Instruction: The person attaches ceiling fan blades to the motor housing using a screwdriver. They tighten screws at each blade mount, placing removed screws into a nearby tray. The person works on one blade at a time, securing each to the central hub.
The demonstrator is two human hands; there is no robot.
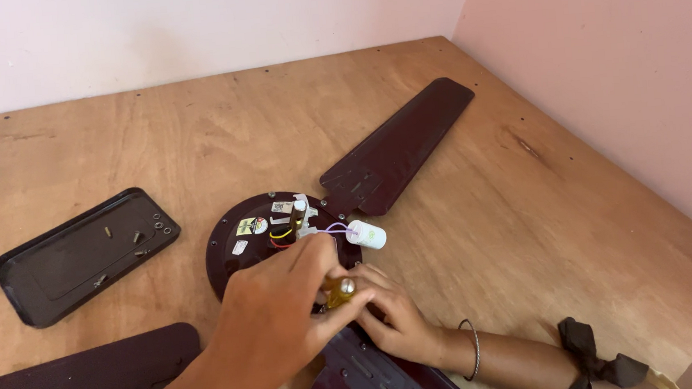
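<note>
Left hand (278, 319) fingers gripping a brass-handled screwdriver (339, 290) at lower centre, right hand (396, 314) fingers bracing a dark ceiling fan motor hub (239, 244), open plywood surface (530, 229) stretching right toward the wall edge

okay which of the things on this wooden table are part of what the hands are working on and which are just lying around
In hand: fan motor hub, brass-coloured screwdriver handle gripped by left hand and right hand, attached blades, white capacitor on its wires.

Lying about: dark tray holding loose screws, detached blade, dark cloth.
</note>
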